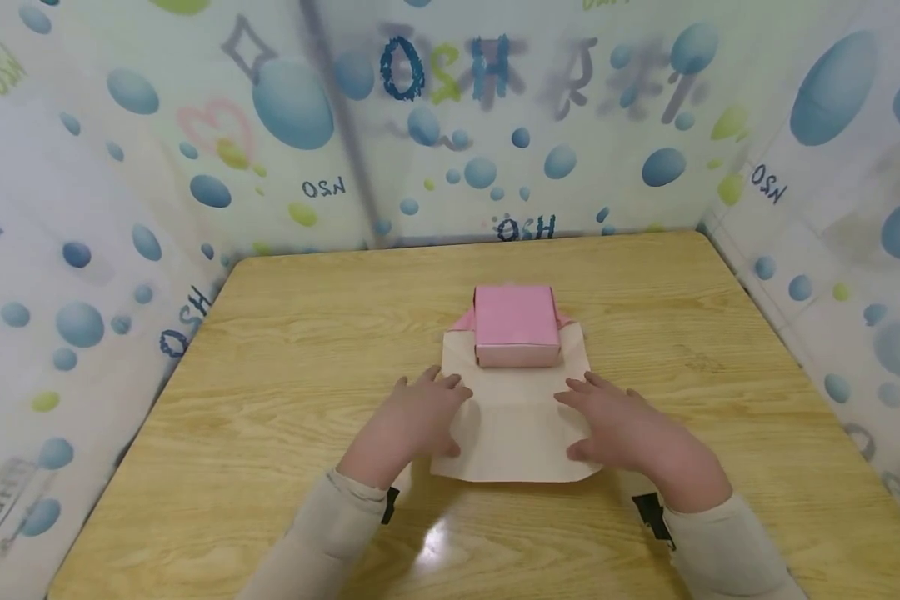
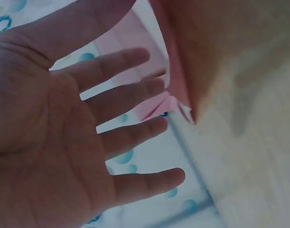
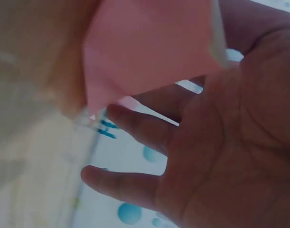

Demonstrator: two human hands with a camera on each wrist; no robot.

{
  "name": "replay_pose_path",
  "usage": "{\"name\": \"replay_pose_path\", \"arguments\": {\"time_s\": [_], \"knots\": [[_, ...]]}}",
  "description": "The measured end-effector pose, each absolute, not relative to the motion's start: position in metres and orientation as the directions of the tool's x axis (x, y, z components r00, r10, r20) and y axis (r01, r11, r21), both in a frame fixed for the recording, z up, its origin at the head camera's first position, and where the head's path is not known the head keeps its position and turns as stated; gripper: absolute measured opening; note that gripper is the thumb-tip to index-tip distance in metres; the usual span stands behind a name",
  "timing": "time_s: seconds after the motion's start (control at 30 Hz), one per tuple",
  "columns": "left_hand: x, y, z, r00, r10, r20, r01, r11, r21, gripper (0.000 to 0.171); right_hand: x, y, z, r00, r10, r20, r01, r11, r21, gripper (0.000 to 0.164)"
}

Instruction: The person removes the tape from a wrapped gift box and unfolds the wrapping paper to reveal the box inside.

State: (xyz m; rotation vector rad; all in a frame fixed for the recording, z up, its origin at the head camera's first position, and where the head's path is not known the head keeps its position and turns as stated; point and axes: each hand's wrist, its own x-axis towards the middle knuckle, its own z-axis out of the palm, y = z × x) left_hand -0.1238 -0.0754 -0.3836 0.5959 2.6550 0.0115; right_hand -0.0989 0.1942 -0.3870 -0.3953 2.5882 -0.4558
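A pink box (image 1: 516, 315) sits at the back part of a sheet of wrapping paper (image 1: 521, 429), whose cream side faces up. Small pink folds (image 1: 462, 322) stick out on both sides of the box. My left hand (image 1: 416, 417) is at the sheet's left edge, my right hand (image 1: 618, 425) at its right edge. In the left wrist view the fingers (image 2: 130, 99) are straight and spread beside the paper's pink underside (image 2: 177, 71). The right wrist view shows extended fingers (image 3: 140, 133) by the pink underside (image 3: 149, 47), which hides part of that hand.
The wood-grain table (image 1: 330, 317) extends around the paper on all sides. Behind it and along both sides hang white sheets (image 1: 435, 167) printed with blue and green bubbles and letters. Dark straps (image 1: 651, 512) show at the cream sleeves (image 1: 727, 550).
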Motion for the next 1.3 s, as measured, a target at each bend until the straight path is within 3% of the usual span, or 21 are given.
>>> {"name": "replay_pose_path", "arguments": {"time_s": [0.3,0.6,1.0,1.3], "knots": [[-0.114,-0.089,-0.403,-0.827,0.364,-0.428,0.333,0.931,0.149,0.082,-0.091,0.2,-0.409,-0.834,-0.313,-0.454,-0.162,0.926,-0.34,0.093],[-0.107,-0.089,-0.411,-0.832,0.383,-0.402,0.366,0.923,0.124,0.079,-0.091,0.2,-0.414,-0.828,-0.305,-0.47,-0.16,0.933,-0.323,0.085],[-0.103,-0.082,-0.411,-0.814,0.436,-0.383,0.397,0.9,0.18,0.075,-0.092,0.199,-0.41,-0.836,-0.301,-0.459,-0.174,0.939,-0.298,0.081],[-0.135,-0.082,-0.401,-0.839,0.449,-0.307,0.359,0.882,0.306,0.07,-0.11,0.205,-0.389,-0.858,-0.348,-0.378,-0.227,0.917,-0.328,0.075]]}}
